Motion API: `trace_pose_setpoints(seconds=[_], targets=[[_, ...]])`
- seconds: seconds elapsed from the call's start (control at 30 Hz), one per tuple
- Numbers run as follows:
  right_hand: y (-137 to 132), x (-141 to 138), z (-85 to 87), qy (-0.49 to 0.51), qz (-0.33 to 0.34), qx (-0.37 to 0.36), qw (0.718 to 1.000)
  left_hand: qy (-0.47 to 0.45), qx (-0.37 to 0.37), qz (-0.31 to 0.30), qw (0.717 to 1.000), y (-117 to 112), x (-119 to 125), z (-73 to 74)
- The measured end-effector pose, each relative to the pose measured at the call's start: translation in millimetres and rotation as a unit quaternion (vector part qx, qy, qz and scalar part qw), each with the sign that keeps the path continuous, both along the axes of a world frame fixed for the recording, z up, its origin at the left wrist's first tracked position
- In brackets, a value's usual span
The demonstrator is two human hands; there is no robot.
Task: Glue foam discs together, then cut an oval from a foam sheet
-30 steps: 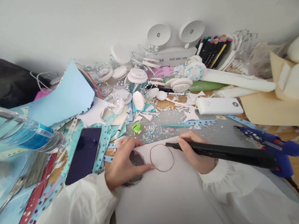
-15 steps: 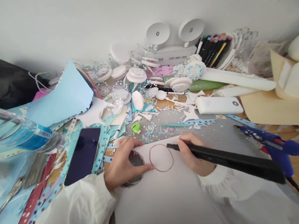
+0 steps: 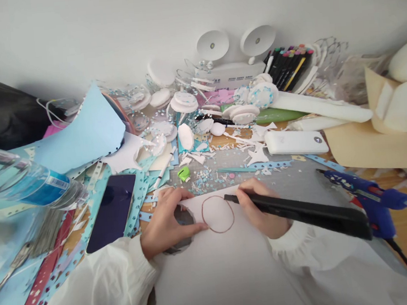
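Observation:
A white sheet (image 3: 217,274) lies in front of me, with a brown circle outline (image 3: 218,214) drawn near its far edge. My left hand (image 3: 169,217) rests on the sheet, thumb stretched to the circle's left side and fingers spread away from it. Between thumb and fingers, a curved cut-out in the sheet shows the grey mat (image 3: 295,187). Gripped in my right hand (image 3: 260,209) is a long black pen (image 3: 312,214), slanting down leftward. Its tip meets the circle's upper right edge or hovers just over it; I cannot tell which.
A phone (image 3: 112,212) and a water bottle (image 3: 31,182) are at left. A blue glue gun (image 3: 367,195) lies at right, near a white power bank (image 3: 296,142). White discs (image 3: 184,102), paper scraps and a green sharpener-like piece (image 3: 184,173) crowd the far side.
The whole view has shifted slightly left. The black pen's rear end has swung a little left and up, while its tip stays at the circle's upper right. My left hand keeps its place.

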State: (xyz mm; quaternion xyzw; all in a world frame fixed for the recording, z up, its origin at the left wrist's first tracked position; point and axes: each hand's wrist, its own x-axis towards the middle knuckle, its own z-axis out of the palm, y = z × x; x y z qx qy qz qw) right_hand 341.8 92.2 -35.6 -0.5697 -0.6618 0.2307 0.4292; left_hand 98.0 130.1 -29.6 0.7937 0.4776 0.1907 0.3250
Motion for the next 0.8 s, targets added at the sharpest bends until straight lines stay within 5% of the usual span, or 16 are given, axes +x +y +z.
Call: trace_pose_setpoints(seconds=[0.17,0.33,0.8], targets=[[-4,-1,5.8,0.062,-0.089,0.023,0.994,-0.006,-0.011,0.002,1.0,-1,0,1.0],[-7,-4,12.4,0.074,-0.11,0.048,0.99,-0.028,-0.024,0.007,0.999,-3,0,1.2],[-11,-8,10.4,0.01,-0.07,0.025,0.997,-0.023,-0.024,0.01,0.999,-2,1,0.1]])
